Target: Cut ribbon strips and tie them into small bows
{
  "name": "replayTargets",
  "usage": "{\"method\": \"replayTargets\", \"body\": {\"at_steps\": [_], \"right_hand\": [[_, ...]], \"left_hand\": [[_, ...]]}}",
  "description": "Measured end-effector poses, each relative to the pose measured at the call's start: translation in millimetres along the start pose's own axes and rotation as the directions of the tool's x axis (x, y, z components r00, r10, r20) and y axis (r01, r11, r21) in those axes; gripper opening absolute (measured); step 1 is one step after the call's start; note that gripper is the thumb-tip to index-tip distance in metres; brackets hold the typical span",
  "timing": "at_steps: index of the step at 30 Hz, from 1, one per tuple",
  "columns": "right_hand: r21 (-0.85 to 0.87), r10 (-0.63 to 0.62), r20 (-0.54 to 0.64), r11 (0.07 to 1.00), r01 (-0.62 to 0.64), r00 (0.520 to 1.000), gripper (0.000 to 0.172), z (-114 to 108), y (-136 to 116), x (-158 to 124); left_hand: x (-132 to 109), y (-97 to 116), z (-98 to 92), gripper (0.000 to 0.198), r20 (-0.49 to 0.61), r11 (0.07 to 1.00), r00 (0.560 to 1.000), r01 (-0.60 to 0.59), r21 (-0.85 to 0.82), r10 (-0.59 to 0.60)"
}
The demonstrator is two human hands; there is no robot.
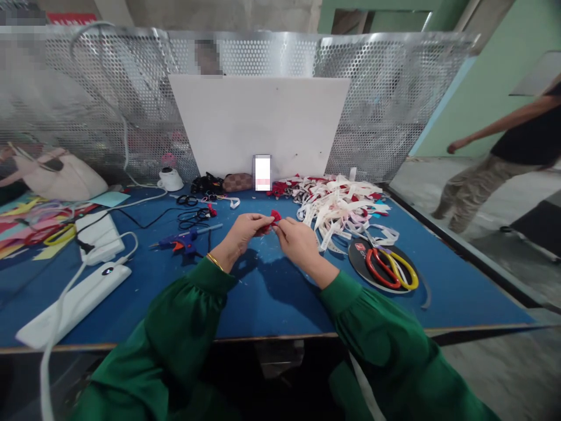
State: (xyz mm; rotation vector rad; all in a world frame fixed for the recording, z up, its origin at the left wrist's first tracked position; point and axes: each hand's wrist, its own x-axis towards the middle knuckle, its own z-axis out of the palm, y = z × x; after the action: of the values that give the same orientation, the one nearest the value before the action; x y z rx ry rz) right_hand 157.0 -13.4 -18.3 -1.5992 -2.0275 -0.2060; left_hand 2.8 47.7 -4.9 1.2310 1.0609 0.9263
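Observation:
A small folded piece of red ribbon point(275, 217) is held between my two hands above the middle of the blue table point(280, 310). My left hand point(245, 231) pinches it from the left with thumb and forefinger. From the other side my right hand point(300, 241) closes on its lower right edge, and those fingertips are partly hidden. To the left of my hands lies a blue glue gun point(186, 242) with an orange trigger. Scissors with one red and one yellow handle point(392, 269) rest on a dark round mat point(357, 257) at the right.
A pile of white and red ribbon strips point(335, 204) spreads at the back right. White power strips point(74, 304) and cables lie on the left, near coloured strips point(26, 225) and a cream bag point(65, 175). A lit phone point(262, 172) leans against a white board point(263, 123). A person point(521, 134) stands at the right.

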Motion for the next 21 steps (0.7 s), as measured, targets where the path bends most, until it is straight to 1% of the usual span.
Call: {"method": "replayTargets", "body": {"at_steps": [3,6,8,9,10,11,12,13,14,15,16,17,18,19,20,21], "right_hand": [[-0.026,-0.004,0.061,1.0,0.006,0.998,0.029,-1.0,1.7,0.2],[0.01,0.066,0.109,0.998,-0.068,0.992,0.024,-1.4,7.0,2.2],[0.119,0.126,0.09,0.984,-0.136,0.988,0.026,-0.3,9.3,4.2],[0.223,0.158,0.094,0.959,-0.175,0.983,0.029,0.9,9.6,5.2],[0.364,0.194,0.126,0.903,-0.227,0.973,0.031,2.3,9.3,6.3],[0.526,0.23,0.194,0.796,-0.299,0.954,0.032,3.8,8.6,7.3],[0.674,0.253,0.292,0.629,-0.387,0.922,0.035,5.3,7.7,8.3],[0.773,0.248,0.406,0.42,-0.475,0.88,0.039,6.7,6.9,9.2],[0.808,0.218,0.51,0.21,-0.551,0.832,0.043,7.7,6.2,9.8],[0.797,0.178,0.588,0.039,-0.603,0.789,0.044,8.6,5.9,10.1],[0.769,0.138,0.639,-0.073,-0.635,0.757,0.044,9.2,5.8,10.2],[0.745,0.101,0.666,-0.131,-0.654,0.739,0.041,9.8,6.0,10.0],[0.737,0.076,0.673,-0.147,-0.66,0.735,0.038,10.6,6.2,9.5],[0.745,0.064,0.664,-0.129,-0.654,0.745,0.036,11.6,6.3,8.8],[0.765,0.066,0.644,-0.078,-0.639,0.762,0.033,12.7,6.1,7.9],[0.788,0.08,0.614,0.011,-0.616,0.786,0.031,14.0,5.5,6.9]], "left_hand": [[2.0,-0.4,-1.8,0.044,-0.045,1.0,0.999,-0.017,-0.001,0.017],[3.0,2.7,-4.3,0.042,-0.105,0.999,0.994,-0.032,0.019,0.034],[2.6,4.8,-4.7,0.041,-0.123,0.999,0.992,-0.037,0.028,0.04],[2.1,5.5,-4.3,0.041,-0.123,0.999,0.992,-0.038,0.029,0.041],[1.4,5.8,-3.5,0.041,-0.117,0.999,0.992,-0.039,0.032,0.042],[0.5,5.9,-2.5,0.041,-0.109,0.998,0.993,-0.042,0.036,0.046],[-0.4,5.8,-1.4,0.041,-0.099,0.998,0.994,-0.046,0.042,0.05],[-1.2,5.4,-0.3,0.041,-0.087,0.998,0.995,-0.052,0.047,0.056],[-1.9,5.0,0.7,0.041,-0.073,0.997,0.995,-0.057,0.05,0.061],[-2.4,4.3,1.5,0.041,-0.06,0.997,0.996,-0.062,0.048,0.065],[-2.7,3.6,2.0,0.041,-0.047,0.997,0.996,-0.068,0.045,0.07],[-2.8,2.7,2.3,0.04,-0.034,0.996,0.997,-0.074,0.044,0.075],[-2.6,1.8,2.4,0.039,-0.022,0.996,0.996,-0.081,0.047,0.083],[-2.4,0.7,2.3,0.038,-0.014,0.994,0.996,-0.092,0.057,0.093],[-2.1,-0.4,2.2,0.036,-0.009,0.992,0.995,-0.103,0.071,0.104],[-1.7,-1.4,2.1,0.035,-0.005,0.99,0.993,-0.114,0.087,0.115]]}}
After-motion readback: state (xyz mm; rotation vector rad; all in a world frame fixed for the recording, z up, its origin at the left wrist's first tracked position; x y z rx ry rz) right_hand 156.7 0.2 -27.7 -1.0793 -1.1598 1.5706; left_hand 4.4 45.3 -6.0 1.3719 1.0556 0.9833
